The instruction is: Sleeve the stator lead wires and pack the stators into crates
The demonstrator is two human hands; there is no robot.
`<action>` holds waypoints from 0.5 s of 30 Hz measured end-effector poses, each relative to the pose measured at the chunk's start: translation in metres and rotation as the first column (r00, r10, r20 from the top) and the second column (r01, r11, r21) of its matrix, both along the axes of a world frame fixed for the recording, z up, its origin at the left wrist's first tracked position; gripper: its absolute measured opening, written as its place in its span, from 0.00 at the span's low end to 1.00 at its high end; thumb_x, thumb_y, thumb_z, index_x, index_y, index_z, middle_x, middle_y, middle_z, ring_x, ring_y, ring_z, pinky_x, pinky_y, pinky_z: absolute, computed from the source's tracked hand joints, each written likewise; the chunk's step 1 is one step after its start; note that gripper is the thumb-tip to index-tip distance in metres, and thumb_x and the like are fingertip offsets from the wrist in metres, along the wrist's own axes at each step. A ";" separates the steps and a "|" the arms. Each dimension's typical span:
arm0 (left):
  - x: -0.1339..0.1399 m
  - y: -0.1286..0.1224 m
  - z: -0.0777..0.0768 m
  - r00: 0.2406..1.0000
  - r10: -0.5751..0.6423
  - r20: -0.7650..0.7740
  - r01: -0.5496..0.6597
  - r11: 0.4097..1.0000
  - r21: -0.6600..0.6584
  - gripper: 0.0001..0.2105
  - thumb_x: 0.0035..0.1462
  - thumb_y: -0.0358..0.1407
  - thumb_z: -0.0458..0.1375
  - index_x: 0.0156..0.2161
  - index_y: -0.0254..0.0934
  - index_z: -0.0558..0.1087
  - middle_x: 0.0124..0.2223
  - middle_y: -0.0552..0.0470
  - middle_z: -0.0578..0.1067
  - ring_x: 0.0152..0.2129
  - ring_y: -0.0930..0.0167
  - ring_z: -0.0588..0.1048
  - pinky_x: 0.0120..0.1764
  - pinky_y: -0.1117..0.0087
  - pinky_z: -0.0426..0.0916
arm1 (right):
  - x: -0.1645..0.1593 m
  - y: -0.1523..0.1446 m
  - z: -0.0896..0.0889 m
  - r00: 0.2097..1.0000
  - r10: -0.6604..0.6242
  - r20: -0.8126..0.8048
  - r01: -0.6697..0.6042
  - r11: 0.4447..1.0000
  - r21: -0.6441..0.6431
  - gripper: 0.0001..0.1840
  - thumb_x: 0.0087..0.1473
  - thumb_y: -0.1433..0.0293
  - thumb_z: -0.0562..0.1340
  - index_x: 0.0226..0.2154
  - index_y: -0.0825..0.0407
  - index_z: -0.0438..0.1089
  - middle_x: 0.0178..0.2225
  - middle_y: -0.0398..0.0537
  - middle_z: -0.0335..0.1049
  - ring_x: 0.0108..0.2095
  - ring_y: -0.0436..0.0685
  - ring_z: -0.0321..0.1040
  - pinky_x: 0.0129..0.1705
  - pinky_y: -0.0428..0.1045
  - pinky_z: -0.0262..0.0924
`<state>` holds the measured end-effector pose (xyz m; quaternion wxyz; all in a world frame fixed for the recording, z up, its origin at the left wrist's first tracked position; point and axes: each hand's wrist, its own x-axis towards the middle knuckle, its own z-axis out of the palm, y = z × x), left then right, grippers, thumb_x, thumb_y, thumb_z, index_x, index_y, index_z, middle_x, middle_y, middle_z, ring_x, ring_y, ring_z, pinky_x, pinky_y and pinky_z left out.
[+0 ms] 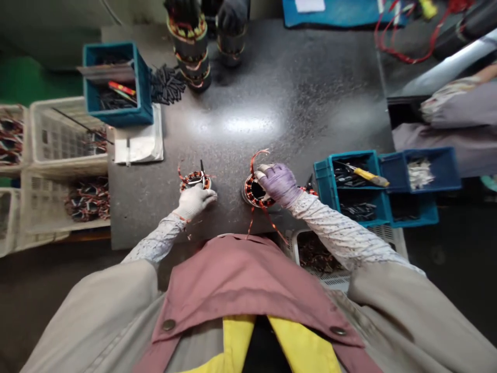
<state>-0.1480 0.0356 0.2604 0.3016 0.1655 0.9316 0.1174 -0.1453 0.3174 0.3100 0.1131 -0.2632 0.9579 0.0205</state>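
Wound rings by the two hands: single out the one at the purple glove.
The right ring, with the purple-gloved right hand on it; the white-gloved left hand is at the left ring.

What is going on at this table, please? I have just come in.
A person in a pink apron has both hands on what look like wound motor stators, standing apart on a dark table. The white-gloved left hand is at the left stator; the purple-gloved right hand is over the right stator, whose orange leads stick out. How firmly either is gripped is unclear.
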 end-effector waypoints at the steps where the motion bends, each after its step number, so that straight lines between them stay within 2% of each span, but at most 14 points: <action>1: 0.005 0.004 -0.001 1.000 -0.027 0.016 0.027 0.999 -0.037 0.19 0.61 0.49 0.49 0.48 0.46 0.78 0.48 0.45 0.74 0.40 0.61 0.74 0.37 0.66 0.65 | 0.001 0.001 -0.002 1.000 0.001 0.012 -0.001 1.000 -0.019 0.20 0.63 0.73 0.52 0.52 0.56 0.72 0.55 0.60 0.70 0.50 0.63 0.66 0.49 0.57 0.57; 3: 0.014 0.013 -0.003 0.998 -0.033 0.056 0.037 0.997 -0.068 0.20 0.62 0.49 0.49 0.49 0.46 0.78 0.49 0.43 0.72 0.40 0.60 0.74 0.36 0.66 0.64 | 0.000 0.003 -0.007 0.999 -0.036 0.026 0.039 0.994 -0.106 0.19 0.63 0.71 0.53 0.51 0.56 0.73 0.55 0.60 0.70 0.51 0.63 0.67 0.50 0.56 0.59; 5: 0.023 0.023 -0.006 0.996 -0.006 0.084 0.012 0.997 -0.078 0.18 0.61 0.48 0.50 0.47 0.45 0.78 0.50 0.43 0.72 0.40 0.60 0.75 0.36 0.67 0.65 | -0.003 0.006 -0.014 0.983 -0.182 0.024 0.182 0.949 -0.257 0.17 0.62 0.69 0.53 0.46 0.57 0.74 0.50 0.59 0.73 0.49 0.62 0.69 0.50 0.55 0.61; 6: 0.027 0.026 -0.008 0.997 0.011 0.083 -0.004 0.997 -0.075 0.18 0.61 0.48 0.51 0.47 0.45 0.78 0.50 0.43 0.72 0.40 0.61 0.75 0.36 0.67 0.65 | -0.006 0.008 -0.016 0.955 -0.294 0.033 0.286 0.892 -0.349 0.17 0.62 0.68 0.53 0.43 0.57 0.75 0.46 0.59 0.75 0.46 0.62 0.70 0.48 0.55 0.63; 8: 0.036 0.029 -0.008 0.997 0.040 0.062 -0.036 0.997 -0.067 0.17 0.61 0.47 0.52 0.46 0.44 0.79 0.52 0.44 0.72 0.42 0.61 0.75 0.39 0.67 0.66 | -0.010 0.014 -0.018 0.881 -0.464 0.095 0.442 0.731 -0.520 0.18 0.62 0.66 0.52 0.41 0.56 0.74 0.38 0.55 0.77 0.38 0.60 0.72 0.42 0.54 0.66; 9: 0.041 0.028 -0.006 0.997 0.053 0.049 -0.050 0.996 -0.068 0.16 0.61 0.46 0.52 0.46 0.44 0.78 0.54 0.44 0.71 0.43 0.61 0.75 0.41 0.66 0.67 | -0.011 0.018 -0.017 0.861 -0.493 0.125 0.466 0.665 -0.584 0.18 0.61 0.64 0.52 0.40 0.55 0.74 0.36 0.53 0.77 0.36 0.59 0.72 0.40 0.54 0.67; 10: 0.046 0.027 -0.003 0.996 0.080 0.029 -0.078 0.995 -0.066 0.16 0.62 0.45 0.51 0.46 0.43 0.78 0.56 0.45 0.70 0.45 0.62 0.75 0.43 0.66 0.67 | -0.011 0.022 -0.015 0.860 -0.490 0.139 0.459 0.628 -0.628 0.18 0.61 0.63 0.52 0.40 0.55 0.74 0.35 0.52 0.77 0.35 0.59 0.72 0.40 0.54 0.67; 11: 0.050 0.026 0.003 0.992 0.123 -0.005 -0.123 0.991 -0.050 0.16 0.64 0.43 0.50 0.46 0.43 0.78 0.58 0.46 0.70 0.47 0.63 0.74 0.46 0.67 0.68 | -0.010 0.025 -0.012 0.875 -0.465 0.135 0.432 0.625 -0.650 0.18 0.60 0.63 0.53 0.41 0.54 0.74 0.36 0.52 0.77 0.36 0.60 0.72 0.41 0.54 0.67; 12: 0.052 0.026 0.010 0.982 0.179 -0.053 -0.180 0.984 -0.013 0.16 0.65 0.41 0.48 0.46 0.42 0.77 0.58 0.46 0.70 0.48 0.64 0.74 0.49 0.68 0.67 | -0.009 0.027 -0.008 0.896 -0.427 0.118 0.396 0.652 -0.647 0.18 0.60 0.63 0.53 0.42 0.54 0.74 0.38 0.53 0.77 0.39 0.61 0.72 0.44 0.55 0.66; 14: 0.049 0.032 0.029 0.947 0.272 -0.168 -0.254 0.960 0.119 0.17 0.66 0.38 0.46 0.46 0.39 0.76 0.55 0.47 0.73 0.50 0.67 0.73 0.53 0.70 0.66 | -0.006 0.025 -0.002 0.933 -0.348 0.086 0.334 0.756 -0.563 0.18 0.60 0.63 0.55 0.44 0.55 0.74 0.44 0.56 0.76 0.45 0.63 0.71 0.49 0.56 0.64; 15: 0.044 0.040 0.039 0.934 0.282 -0.221 -0.241 0.951 0.192 0.16 0.66 0.37 0.46 0.47 0.39 0.76 0.55 0.47 0.73 0.51 0.68 0.72 0.55 0.71 0.65 | -0.005 0.022 0.001 0.951 -0.298 0.087 0.301 0.817 -0.491 0.18 0.59 0.63 0.56 0.45 0.56 0.74 0.46 0.58 0.75 0.47 0.64 0.70 0.50 0.57 0.63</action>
